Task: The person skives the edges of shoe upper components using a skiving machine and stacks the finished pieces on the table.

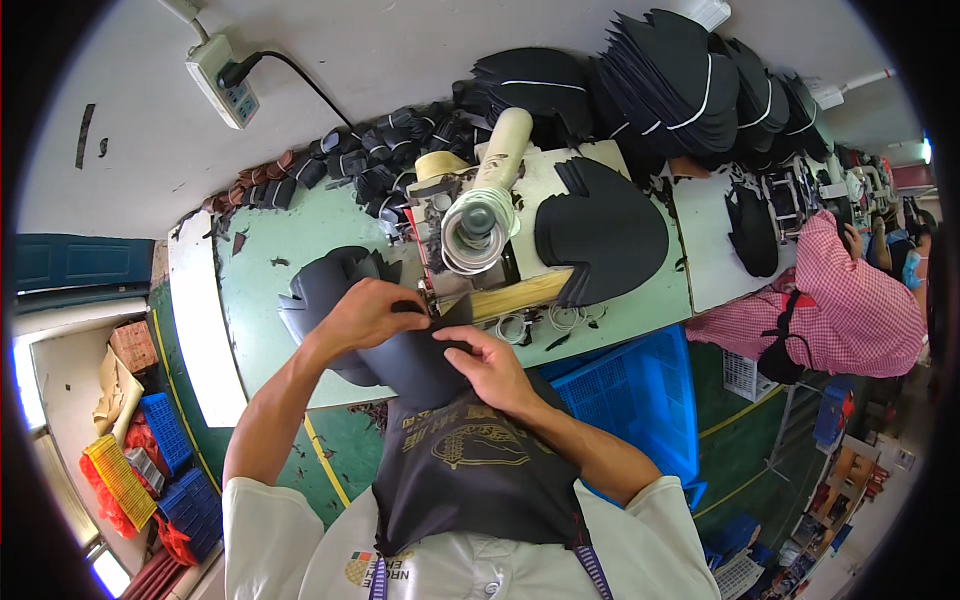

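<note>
Dark fabric piece (415,350): at sewing machine (470,235).
Left hand (365,312): pinching its upper edge.
Right hand (485,362): pinching its right edge.
Risk: likely crooked seam if either pinch slips.

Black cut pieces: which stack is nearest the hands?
The fan-shaped stack lying flat on the sewing machine bed, just right of the right hand. The taller piles sit further back, by the wall.
</note>
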Demonstrator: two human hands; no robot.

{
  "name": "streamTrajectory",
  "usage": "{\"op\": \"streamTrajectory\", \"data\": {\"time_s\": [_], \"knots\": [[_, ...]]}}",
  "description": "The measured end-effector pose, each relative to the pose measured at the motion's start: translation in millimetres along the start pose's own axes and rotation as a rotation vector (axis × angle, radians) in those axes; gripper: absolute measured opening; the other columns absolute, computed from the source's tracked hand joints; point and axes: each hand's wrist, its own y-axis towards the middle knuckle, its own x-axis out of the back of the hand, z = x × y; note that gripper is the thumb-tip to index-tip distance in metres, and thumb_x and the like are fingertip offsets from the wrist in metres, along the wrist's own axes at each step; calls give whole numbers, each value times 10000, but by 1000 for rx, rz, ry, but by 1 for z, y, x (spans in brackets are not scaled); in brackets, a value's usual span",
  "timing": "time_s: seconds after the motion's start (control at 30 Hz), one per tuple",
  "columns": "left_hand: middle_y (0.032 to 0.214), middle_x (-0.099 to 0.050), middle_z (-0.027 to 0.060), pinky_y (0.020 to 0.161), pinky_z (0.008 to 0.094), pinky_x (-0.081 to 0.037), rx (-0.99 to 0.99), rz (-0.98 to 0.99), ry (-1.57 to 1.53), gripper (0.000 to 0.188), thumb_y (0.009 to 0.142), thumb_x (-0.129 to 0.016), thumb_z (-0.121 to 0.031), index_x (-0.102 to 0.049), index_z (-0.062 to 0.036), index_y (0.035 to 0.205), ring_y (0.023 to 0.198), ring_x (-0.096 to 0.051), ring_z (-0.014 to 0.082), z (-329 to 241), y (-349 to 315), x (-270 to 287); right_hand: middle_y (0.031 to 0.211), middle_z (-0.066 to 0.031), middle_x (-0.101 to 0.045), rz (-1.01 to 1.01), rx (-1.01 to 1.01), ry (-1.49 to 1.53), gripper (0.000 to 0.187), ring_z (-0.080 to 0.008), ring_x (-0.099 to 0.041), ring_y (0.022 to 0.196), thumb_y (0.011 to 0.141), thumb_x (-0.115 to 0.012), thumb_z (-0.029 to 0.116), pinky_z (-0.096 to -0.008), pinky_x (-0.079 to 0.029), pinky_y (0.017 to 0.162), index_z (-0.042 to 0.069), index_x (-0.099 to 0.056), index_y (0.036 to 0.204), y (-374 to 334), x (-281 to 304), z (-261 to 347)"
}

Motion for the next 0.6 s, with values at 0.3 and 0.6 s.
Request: {"op": "streamTrajectory", "data": {"time_s": [0.3, 0.6], "knots": [[894, -752, 142, 775, 454, -557, 68, -105, 309, 258, 867, -740, -357, -793, -160, 1024, 854, -724, 335, 2, 26, 6, 1032, 41, -657, 17, -266, 321, 324, -46, -600, 883, 991, -655, 89, -225, -512, 746, 153, -664, 1308, 22, 3, 8], [833, -713, 176, 671, 455, -556, -14, -447, 22, 236, 911, -726, -278, -715, -48, 962, 726, -720, 323, -23, 24, -55, 1378, -113, -618, -232, 152, -123, 648, -262, -638, 1187, 912, -659, -5, -357, -474, 1024, 54, -422, 1512, 0, 47, 27]]}}
